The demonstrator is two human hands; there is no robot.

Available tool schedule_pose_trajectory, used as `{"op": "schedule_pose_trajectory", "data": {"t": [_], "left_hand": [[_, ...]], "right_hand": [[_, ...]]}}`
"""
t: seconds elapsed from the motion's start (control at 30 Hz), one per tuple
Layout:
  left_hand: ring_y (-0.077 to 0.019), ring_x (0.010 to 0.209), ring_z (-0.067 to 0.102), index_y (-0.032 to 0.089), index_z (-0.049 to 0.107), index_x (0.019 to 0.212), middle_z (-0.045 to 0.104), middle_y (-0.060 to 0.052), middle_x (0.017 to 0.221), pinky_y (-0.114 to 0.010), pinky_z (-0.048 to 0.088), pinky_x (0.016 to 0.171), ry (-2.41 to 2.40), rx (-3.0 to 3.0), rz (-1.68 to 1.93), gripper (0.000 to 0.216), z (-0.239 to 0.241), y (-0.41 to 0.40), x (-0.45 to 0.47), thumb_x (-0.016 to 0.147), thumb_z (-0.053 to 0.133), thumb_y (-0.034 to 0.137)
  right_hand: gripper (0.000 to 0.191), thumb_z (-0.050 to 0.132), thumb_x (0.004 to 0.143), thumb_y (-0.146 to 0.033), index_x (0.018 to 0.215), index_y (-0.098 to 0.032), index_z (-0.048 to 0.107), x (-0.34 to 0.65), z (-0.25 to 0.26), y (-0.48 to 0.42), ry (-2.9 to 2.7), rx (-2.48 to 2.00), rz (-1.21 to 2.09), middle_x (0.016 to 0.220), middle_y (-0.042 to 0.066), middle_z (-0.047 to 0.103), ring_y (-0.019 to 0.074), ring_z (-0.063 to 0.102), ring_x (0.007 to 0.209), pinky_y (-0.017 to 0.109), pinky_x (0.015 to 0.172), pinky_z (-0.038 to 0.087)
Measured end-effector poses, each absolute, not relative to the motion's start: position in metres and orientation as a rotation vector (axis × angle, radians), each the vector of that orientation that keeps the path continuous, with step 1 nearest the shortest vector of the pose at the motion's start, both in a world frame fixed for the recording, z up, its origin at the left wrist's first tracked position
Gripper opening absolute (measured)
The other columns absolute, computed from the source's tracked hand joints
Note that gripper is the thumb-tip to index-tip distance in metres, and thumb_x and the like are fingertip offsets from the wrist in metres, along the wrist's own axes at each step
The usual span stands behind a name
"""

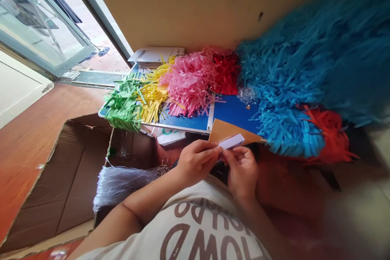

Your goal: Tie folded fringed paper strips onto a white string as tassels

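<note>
Close to my body, at the table's front edge, both hands pinch a folded strip of white paper (230, 141). My left hand (197, 159) has its fingers closed on the strip's left end. My right hand (243, 170) grips it from below and the right, thumb and fingertips together. Behind the strip lies a tan board (219, 130), jutting over the edge of the blue table (229, 110). Fringed tissue paper is heaped beyond: green (124, 103), yellow (151, 99), pink (191, 79) and red (226, 74) to the left, blue (286, 89) to the right.
An open cardboard box (65, 174) stands on the floor at left. White stringy fringe (123, 185) hangs over its side. Orange-red fringe (332, 132) droops off the table's right end. A stack of white sheets (155, 54) lies by the wall, near a glass door (39, 20).
</note>
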State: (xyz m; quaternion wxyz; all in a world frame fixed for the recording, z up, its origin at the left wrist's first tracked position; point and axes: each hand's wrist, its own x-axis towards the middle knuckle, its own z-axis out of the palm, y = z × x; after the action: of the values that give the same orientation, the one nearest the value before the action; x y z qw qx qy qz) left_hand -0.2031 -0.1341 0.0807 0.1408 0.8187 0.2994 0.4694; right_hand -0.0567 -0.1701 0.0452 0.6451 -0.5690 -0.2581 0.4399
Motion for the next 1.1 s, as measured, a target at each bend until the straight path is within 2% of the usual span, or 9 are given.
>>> {"op": "schedule_pose_trajectory", "data": {"t": [0.1, 0.2, 0.3, 0.4, 0.53, 0.63, 0.9, 1.0, 1.1], "left_hand": [[-0.0160, 0.085, 0.072, 0.016, 0.071, 0.108, 0.072, -0.012, 0.098, -0.025, 0.061, 0.072, 0.847, 2.348, 1.332, 0.023, 0.082, -0.131, -0.208, 0.086, 0.066, 0.009], [-0.0168, 0.088, 0.072, 0.016, 0.071, 0.111, 0.072, -0.013, 0.101, -0.026, 0.062, 0.074, 0.835, 2.328, 1.309, 0.026, 0.084, -0.131, -0.211, 0.087, 0.065, 0.009], [-0.0179, 0.092, 0.072, 0.015, 0.071, 0.113, 0.072, -0.014, 0.103, -0.028, 0.062, 0.078, 0.774, 2.323, 1.282, 0.027, 0.086, -0.132, -0.212, 0.087, 0.066, 0.010], [-0.0172, 0.092, 0.072, 0.017, 0.072, 0.112, 0.073, -0.012, 0.103, -0.026, 0.062, 0.078, 0.775, 2.302, 1.316, 0.027, 0.089, -0.131, -0.216, 0.087, 0.066, 0.011], [-0.0156, 0.087, 0.074, 0.021, 0.075, 0.105, 0.076, -0.009, 0.099, -0.022, 0.061, 0.076, 0.831, 2.120, 1.355, 0.021, 0.088, -0.122, -0.230, 0.085, 0.069, 0.015], [-0.0174, 0.086, 0.074, 0.018, 0.077, 0.096, 0.077, -0.010, 0.096, -0.023, 0.061, 0.075, 0.869, 1.919, 1.442, 0.015, 0.083, -0.118, -0.238, 0.082, 0.074, 0.016], [-0.0198, 0.085, 0.074, 0.017, 0.077, 0.092, 0.077, -0.011, 0.092, -0.028, 0.061, 0.078, 0.852, 1.775, 1.381, 0.013, 0.070, -0.111, -0.238, 0.079, 0.077, 0.021], [-0.0201, 0.087, 0.074, 0.018, 0.077, 0.096, 0.077, -0.011, 0.093, -0.029, 0.061, 0.079, 0.795, 1.846, 1.356, 0.015, 0.071, -0.105, -0.240, 0.082, 0.075, 0.023], [-0.0193, 0.087, 0.074, 0.021, 0.075, 0.111, 0.076, -0.010, 0.096, -0.025, 0.060, 0.076, 0.760, 2.093, 1.203, 0.026, 0.078, -0.098, -0.248, 0.086, 0.071, 0.028]], "right_hand": [[0.043, 0.082, 0.067, -0.054, 0.070, -0.021, 0.055, -0.043, 0.034, -0.171, -0.853, -1.570, 0.707, 0.058, -0.004, 0.058, 0.0122, 0.052, 0.052, 0.026, 0.054, 0.041], [0.042, 0.081, 0.071, -0.053, 0.066, -0.023, 0.052, -0.028, 0.035, -0.172, -1.031, -1.613, 0.248, 0.058, -0.003, 0.054, 0.0136, 0.049, 0.054, 0.028, 0.057, 0.039], [0.042, 0.084, 0.067, -0.054, 0.078, -0.024, 0.057, -0.011, 0.045, -0.169, -1.350, -1.452, -0.011, 0.082, 0.005, 0.064, 0.0223, 0.060, 0.080, 0.038, 0.078, 0.047], [0.053, 0.084, 0.065, -0.058, 0.097, -0.022, 0.060, 0.006, 0.050, -0.161, -1.485, -1.401, -0.127, 0.106, 0.013, 0.063, 0.0307, 0.059, 0.104, 0.049, 0.095, 0.045], [0.045, 0.071, 0.083, -0.049, 0.116, -0.020, 0.060, 0.006, 0.040, -0.160, -1.522, -1.309, 0.023, 0.107, 0.013, 0.063, 0.0277, 0.061, 0.101, 0.045, 0.090, 0.050], [0.032, 0.062, 0.091, -0.036, 0.119, -0.022, 0.064, -0.013, 0.032, -0.164, -1.526, -1.318, 0.169, 0.109, 0.012, 0.066, 0.0252, 0.063, 0.102, 0.041, 0.089, 0.052], [0.014, 0.074, 0.079, -0.036, 0.084, -0.023, 0.073, -0.018, 0.041, -0.155, -1.241, -1.303, 0.672, 0.080, 0.001, 0.071, 0.0173, 0.065, 0.074, 0.029, 0.072, 0.052], [0.021, 0.075, 0.077, -0.037, 0.091, -0.022, 0.073, -0.012, 0.041, -0.156, -1.200, -1.302, 0.765, 0.087, 0.002, 0.074, 0.0190, 0.067, 0.080, 0.031, 0.075, 0.054], [0.027, 0.070, 0.083, -0.038, 0.105, -0.023, 0.072, -0.012, 0.042, -0.164, -1.337, -1.326, 0.750, 0.096, 0.005, 0.076, 0.0217, 0.070, 0.085, 0.034, 0.079, 0.057]]}}
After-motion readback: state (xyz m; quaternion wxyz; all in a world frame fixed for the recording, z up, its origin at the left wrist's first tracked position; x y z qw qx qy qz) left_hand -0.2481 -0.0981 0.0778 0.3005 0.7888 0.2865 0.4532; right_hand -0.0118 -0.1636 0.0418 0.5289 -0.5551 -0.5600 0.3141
